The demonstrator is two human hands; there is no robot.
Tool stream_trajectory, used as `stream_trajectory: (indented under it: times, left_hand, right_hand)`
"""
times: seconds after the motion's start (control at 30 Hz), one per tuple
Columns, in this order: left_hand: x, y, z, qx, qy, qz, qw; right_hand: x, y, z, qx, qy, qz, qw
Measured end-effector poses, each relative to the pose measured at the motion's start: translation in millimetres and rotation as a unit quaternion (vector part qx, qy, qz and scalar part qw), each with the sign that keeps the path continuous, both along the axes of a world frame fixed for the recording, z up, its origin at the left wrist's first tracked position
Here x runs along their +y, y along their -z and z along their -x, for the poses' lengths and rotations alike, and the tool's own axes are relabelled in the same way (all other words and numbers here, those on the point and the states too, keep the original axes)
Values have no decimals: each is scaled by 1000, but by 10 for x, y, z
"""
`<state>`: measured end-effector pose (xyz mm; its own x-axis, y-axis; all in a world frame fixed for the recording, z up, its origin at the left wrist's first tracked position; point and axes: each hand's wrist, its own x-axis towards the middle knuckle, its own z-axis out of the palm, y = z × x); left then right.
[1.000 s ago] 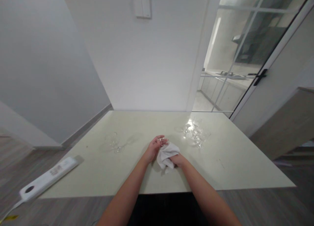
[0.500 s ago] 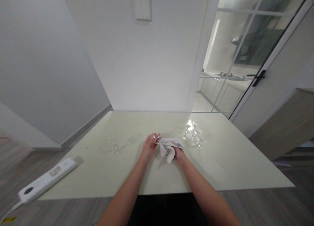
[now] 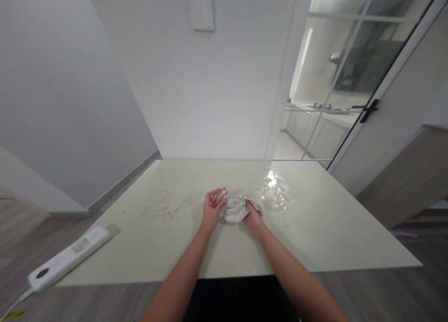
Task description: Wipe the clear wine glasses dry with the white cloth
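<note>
My left hand (image 3: pixel 212 207) is curled around part of a clear wine glass (image 3: pixel 223 195); the rest of the glass runs toward the cloth and is hard to make out. A crumpled white cloth (image 3: pixel 235 210) is gripped by my right hand (image 3: pixel 254 218), with the thumb on top, and it wraps the glass's other end. On the left of the table stands a clear stemmed glass (image 3: pixel 161 200). Several more clear glasses (image 3: pixel 278 190) are grouped right of my hands, their outlines blurred by glare.
The pale table (image 3: pixel 231 261) abuts a white wall bearing a light switch (image 3: pixel 202 13). A white power strip (image 3: pixel 70 255) with a cable lies at the table's left front edge. To the right is a glazed door with a black handle (image 3: pixel 369 110).
The cloth, hanging loosely before, is now bunched around the glass, and my right hand has turned so its thumb lies on top. My left fingers have shifted slightly on the glass.
</note>
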<state>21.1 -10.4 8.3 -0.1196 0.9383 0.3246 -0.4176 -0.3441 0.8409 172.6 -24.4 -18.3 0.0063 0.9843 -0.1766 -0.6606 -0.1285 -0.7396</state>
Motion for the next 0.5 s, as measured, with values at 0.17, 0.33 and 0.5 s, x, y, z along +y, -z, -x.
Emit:
stream_trajectory:
  times: [0.17, 0.33, 0.5]
  left_hand:
    - [-92, -19, -98, 108, -4, -93, 990]
    - [-249, -153, -219, 207, -49, -164, 963]
    - [-198, -575, -265, 159, -61, -118, 978]
  right_hand:
    - [54, 184, -29, -143, 31, -64, 987]
    - [135, 322, -150, -270, 120, -120, 948]
    - [117, 341, -160, -348, 18, -152, 925]
